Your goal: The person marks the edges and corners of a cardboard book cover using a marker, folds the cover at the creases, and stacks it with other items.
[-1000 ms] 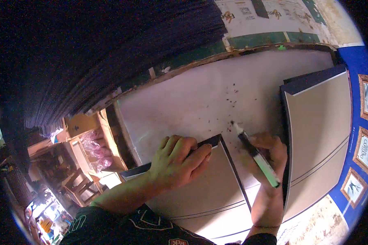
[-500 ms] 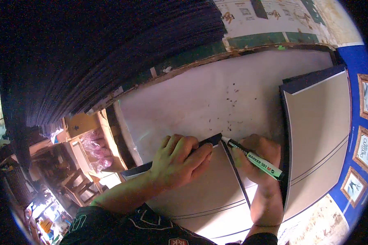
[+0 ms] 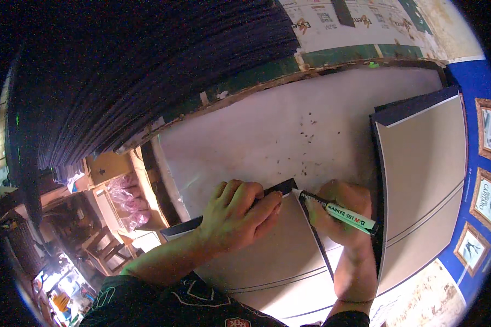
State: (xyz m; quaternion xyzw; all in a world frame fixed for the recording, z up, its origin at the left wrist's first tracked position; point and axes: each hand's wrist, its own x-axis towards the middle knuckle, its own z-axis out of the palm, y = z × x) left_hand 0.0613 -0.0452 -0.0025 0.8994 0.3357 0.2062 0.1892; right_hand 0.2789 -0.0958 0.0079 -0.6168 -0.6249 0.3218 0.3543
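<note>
Pressing flat on the upper edge of a beige board with a dark rim [image 3: 278,256], the left hand [image 3: 237,218] lies palm down, fingers spread and slightly curled over the board's top corner, gripping nothing but bearing on the surface. The right hand [image 3: 341,215] is closed around a green marker with a black cap end [image 3: 338,211], held between thumb and fingers; the marker lies slanted, its pale tip pointing up and to the left and resting at the board's top right corner, just beside the left hand's fingertips. The board sits on a pale worktop [image 3: 267,131] marked with small dark specks, near the person's body. To the right, a second beige board with a dark rim [image 3: 425,180] lies on the same worktop, its left edge just beside the right hand. Beyond the worktop's far edge rises a dark stack of thin sheets [image 3: 147,71]. Framed pictures [image 3: 483,191] hang on a blue surface at the right. Wooden shelving [image 3: 114,185] stands lower left.
</note>
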